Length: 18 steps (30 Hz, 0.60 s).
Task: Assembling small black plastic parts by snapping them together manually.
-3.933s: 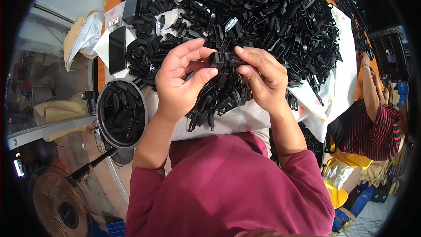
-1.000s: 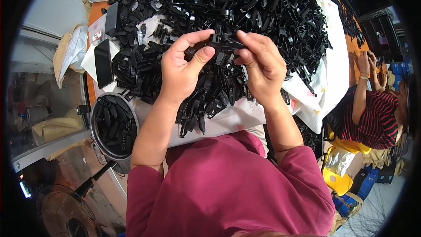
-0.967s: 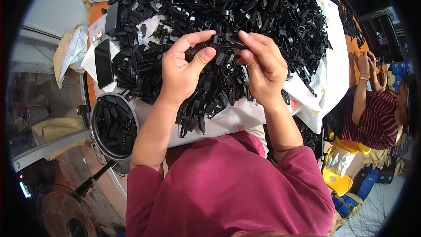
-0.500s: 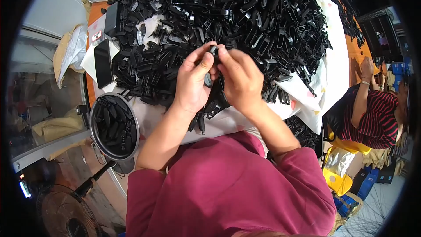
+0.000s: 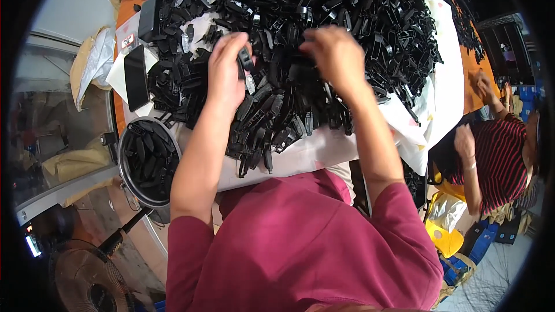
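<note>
Over the left half of a heap of black pieces (image 5: 269, 101), a small black part (image 5: 246, 59) is held in the left hand (image 5: 227, 72), between fingers and thumb. The right hand (image 5: 337, 58) is blurred above the heap further right, fingers bent; whether it holds anything, I cannot tell. A white sheet (image 5: 448, 52) lies under the heap on the orange surface (image 5: 119, 112). Left of the heap lies a dark phone (image 5: 136, 78); nearer, a round grey-rimmed basin (image 5: 121, 162) holds more black pieces. At the right is a co-worker (image 5: 502, 162).
</note>
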Available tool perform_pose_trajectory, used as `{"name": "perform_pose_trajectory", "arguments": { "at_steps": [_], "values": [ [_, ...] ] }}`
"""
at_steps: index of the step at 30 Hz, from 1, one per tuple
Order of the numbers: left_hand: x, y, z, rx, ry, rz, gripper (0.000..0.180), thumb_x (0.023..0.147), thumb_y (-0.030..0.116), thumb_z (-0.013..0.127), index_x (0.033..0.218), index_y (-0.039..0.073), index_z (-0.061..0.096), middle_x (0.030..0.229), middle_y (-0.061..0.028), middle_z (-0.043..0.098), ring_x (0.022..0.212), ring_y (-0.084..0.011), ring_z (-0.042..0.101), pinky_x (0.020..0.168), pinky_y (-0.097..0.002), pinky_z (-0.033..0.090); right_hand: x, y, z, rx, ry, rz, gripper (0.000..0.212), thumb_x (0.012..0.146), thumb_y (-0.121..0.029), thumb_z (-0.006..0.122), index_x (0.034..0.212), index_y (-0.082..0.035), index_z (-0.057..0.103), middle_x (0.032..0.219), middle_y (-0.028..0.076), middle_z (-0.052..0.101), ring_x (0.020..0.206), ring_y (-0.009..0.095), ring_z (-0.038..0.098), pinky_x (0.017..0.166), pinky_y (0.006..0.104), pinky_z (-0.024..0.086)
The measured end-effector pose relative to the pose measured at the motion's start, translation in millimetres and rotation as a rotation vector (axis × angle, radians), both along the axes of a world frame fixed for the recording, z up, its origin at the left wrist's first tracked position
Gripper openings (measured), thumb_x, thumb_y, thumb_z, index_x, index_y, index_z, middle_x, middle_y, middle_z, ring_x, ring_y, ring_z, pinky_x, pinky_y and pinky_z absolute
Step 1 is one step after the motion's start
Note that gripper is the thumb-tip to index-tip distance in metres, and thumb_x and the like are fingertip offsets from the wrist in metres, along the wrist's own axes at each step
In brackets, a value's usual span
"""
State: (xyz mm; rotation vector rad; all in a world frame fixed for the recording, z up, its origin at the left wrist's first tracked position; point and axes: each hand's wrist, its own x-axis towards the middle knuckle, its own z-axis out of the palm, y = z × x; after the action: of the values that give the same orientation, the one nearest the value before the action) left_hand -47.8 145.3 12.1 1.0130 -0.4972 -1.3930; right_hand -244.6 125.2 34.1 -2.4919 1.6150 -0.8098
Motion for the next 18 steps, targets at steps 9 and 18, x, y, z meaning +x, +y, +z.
{"name": "perform_pose_trajectory", "arguments": {
  "at_steps": [9,18],
  "values": [
    [-70,-61,13,0.031,-1.766,-0.451,0.035,0.072,0.036,0.064,0.091,0.006,0.065,0.093,-0.0147,0.063,0.09,-0.0304,0.06,0.075,-0.0408,0.048,-25,-51,-12,-0.414,0.597,-0.04,0.004,0.07,-0.015,0.054,0.072,-0.012,0.054,0.077,0.0,0.053,0.081,0.019,0.052,0.057,0.027,0.047],
    [-38,-38,4,-0.136,-1.182,-0.326,0.02,0.073,0.018,0.07,0.073,0.003,0.058,0.065,-0.0023,0.057,0.057,-0.0101,0.051,0.055,-0.0235,0.041,-12,-23,5,-0.326,-0.027,0.051,0.017,0.07,-0.016,0.062,0.084,-0.007,0.058,0.079,0.006,0.057,0.078,0.024,0.055,0.061,0.0325,0.047]
  ]
}}
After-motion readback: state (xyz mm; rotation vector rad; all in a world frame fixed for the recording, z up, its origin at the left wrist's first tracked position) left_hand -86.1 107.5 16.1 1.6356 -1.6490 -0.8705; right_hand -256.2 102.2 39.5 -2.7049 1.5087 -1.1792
